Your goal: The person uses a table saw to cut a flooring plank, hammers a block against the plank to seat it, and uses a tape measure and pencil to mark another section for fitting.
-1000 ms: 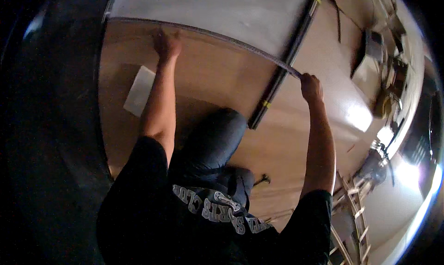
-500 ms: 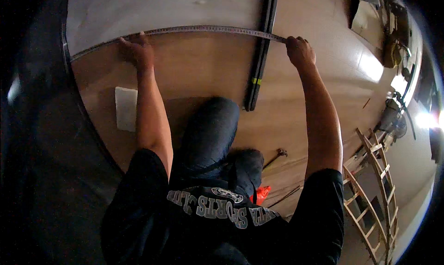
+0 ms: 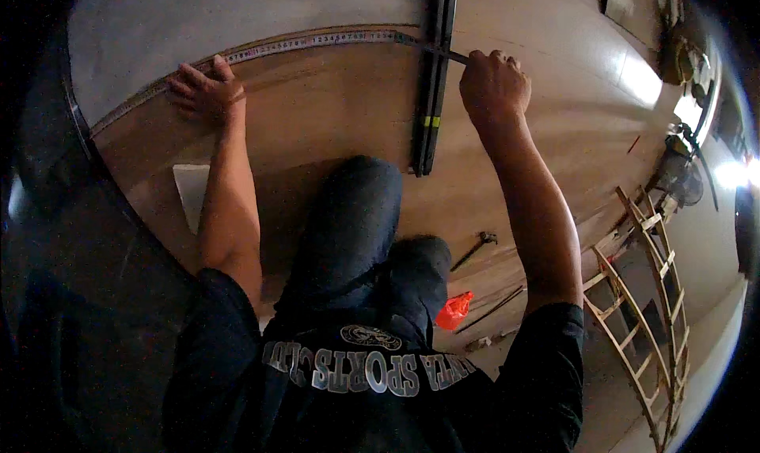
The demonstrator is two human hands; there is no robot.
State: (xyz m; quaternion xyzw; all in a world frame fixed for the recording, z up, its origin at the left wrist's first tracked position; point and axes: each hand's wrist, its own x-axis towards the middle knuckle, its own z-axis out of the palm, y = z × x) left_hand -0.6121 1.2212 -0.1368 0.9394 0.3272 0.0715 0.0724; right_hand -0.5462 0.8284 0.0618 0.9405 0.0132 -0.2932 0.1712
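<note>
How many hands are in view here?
2: the left hand, spread open at the measuring tape; the right hand, closed on the tape, just right of the black bars. No others show.

Left of the wooden ladder (image 3: 666,261) lie a hammer (image 3: 485,238) and a bright red bag (image 3: 454,311) — and just past the ladder's upper end, a round caged fan (image 3: 685,182).

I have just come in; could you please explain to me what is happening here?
A person has a measuring tape stretched out along the edge of a grey sheet. The right hand is closed on the tape, just right of the dark rails it crosses. The left hand is spread open at the tape, farther left; how firmly it presses is unclear.
</note>
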